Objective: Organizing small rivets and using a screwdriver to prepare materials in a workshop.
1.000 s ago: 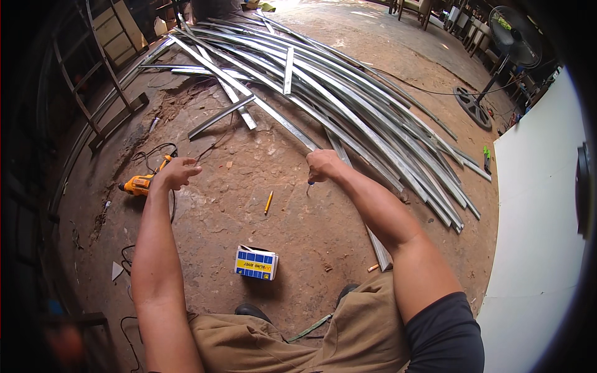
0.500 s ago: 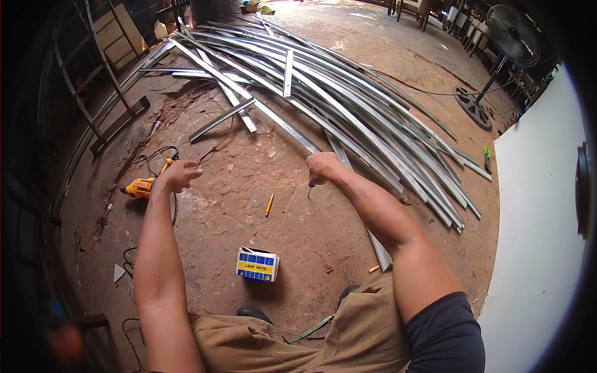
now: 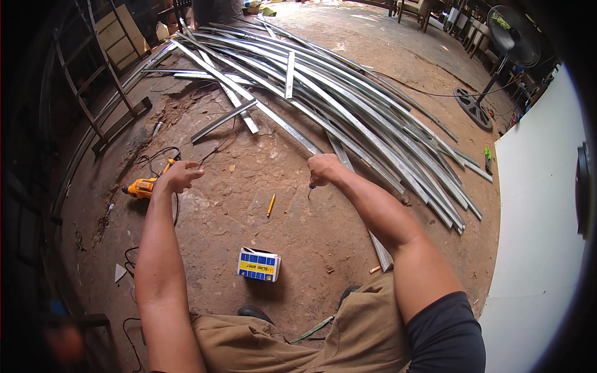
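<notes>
My right hand [image 3: 327, 170] is a fist around what looks like a blue-handled screwdriver [image 3: 312, 186], its thin shaft pointing down. Most of the handle is hidden by the fingers. Just beyond that fist lies the end of a long silver metal channel [image 3: 291, 132]; I cannot tell whether they touch. My left hand [image 3: 180, 176] hovers over the floor with its fingers loosely stretched and nothing seen in them. Beside it rests a yellow corded drill [image 3: 140, 188]. Between my arms lie a yellow pencil [image 3: 271, 206] and a blue, white and yellow box [image 3: 258, 265].
A large pile of silver metal channels [image 3: 373, 133] spreads across the floor ahead and to the right. A metal frame [image 3: 93, 81] stands at the left. A white panel [image 3: 535, 205] and a pedestal fan [image 3: 513, 37] are on the right, with green-handled snips [image 3: 487, 158] nearby.
The whole view has shifted very slightly. Both hands keep nearly the same place and pose, and a bit more of the blue handle shows below my right hand.
</notes>
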Action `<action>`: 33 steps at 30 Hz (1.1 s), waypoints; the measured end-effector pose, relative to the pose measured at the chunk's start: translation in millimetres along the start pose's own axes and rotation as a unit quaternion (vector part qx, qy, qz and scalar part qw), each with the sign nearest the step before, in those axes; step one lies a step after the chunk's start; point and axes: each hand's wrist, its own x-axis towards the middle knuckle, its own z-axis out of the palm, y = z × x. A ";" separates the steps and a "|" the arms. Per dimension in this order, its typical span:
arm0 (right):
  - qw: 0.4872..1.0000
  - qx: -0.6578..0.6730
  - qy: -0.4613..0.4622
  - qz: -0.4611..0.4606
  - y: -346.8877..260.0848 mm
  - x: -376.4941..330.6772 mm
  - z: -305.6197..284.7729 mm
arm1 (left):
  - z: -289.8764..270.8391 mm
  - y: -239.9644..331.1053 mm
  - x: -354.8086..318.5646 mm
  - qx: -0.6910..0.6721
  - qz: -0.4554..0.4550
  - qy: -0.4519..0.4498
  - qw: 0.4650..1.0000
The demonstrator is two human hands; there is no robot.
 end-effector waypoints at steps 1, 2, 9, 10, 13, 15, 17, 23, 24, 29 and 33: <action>1.000 -0.003 0.001 0.001 0.6 0.3 0.7 | 1.1 2.9 -1.0 0.004 -0.002 0.005 1.000; 1.000 -0.003 0.001 0.000 0.0 0.1 -0.4 | 0.6 2.3 -1.4 0.003 -0.003 0.005 1.000; 1.000 -0.002 0.005 0.003 0.1 -0.2 -0.8 | -0.7 -0.5 -1.5 0.006 -0.003 0.009 1.000; 1.000 -0.003 0.005 0.000 -1.5 -1.3 -3.4 | -1.4 -2.7 -1.5 0.001 -0.002 0.008 1.000; 1.000 0.001 0.023 0.012 4.0 2.4 6.1 | 1.2 5.8 -4.5 0.005 0.000 0.014 1.000; 1.000 0.000 0.024 0.007 3.4 3.6 7.8 | -0.3 3.3 -3.2 0.003 0.000 0.014 1.000; 1.000 0.000 0.025 0.001 1.7 2.8 6.7 | -1.4 2.5 -3.9 0.000 0.000 0.014 1.000; 1.000 -0.004 0.018 0.003 -0.9 2.4 5.9 | -1.8 3.1 -6.0 0.000 -0.007 0.016 1.000; 1.000 -0.003 0.023 0.005 0.3 4.4 7.4 | -0.6 6.2 -8.1 0.009 -0.008 0.016 1.000; 1.000 -0.006 0.026 0.013 -0.8 2.8 9.0 | -0.8 4.7 -8.6 0.007 -0.005 0.012 1.000; 1.000 0.000 0.016 0.003 -0.2 0.6 6.6 | 0.5 4.6 -9.6 0.007 0.009 0.028 1.000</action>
